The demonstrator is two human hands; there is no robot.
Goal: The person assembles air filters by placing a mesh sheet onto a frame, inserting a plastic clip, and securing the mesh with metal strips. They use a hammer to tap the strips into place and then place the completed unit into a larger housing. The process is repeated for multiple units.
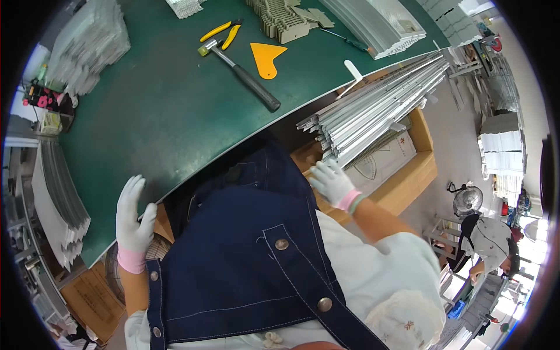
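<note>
My left hand (133,224), in a white glove with a pink cuff, is at the near edge of the green table (146,116). Its thumb stands apart from the fingers, and it holds nothing. My right hand (332,184), gloved the same way, is beside the near ends of a bundle of silvery metal strips (379,108). Its fingers look spread, with nothing visible in them; whether the fingertips touch the strips I cannot tell. The strips lie slanting over an open cardboard box (408,178) to the right of the table.
A hammer (251,81), yellow-handled pliers (223,34), an orange scraper (268,59) and a screwdriver (347,41) lie on the table. Beige plates (283,20) and long white profiles (379,26) are behind. Stacked panels (87,46) stand left. A person (490,245) works at far right.
</note>
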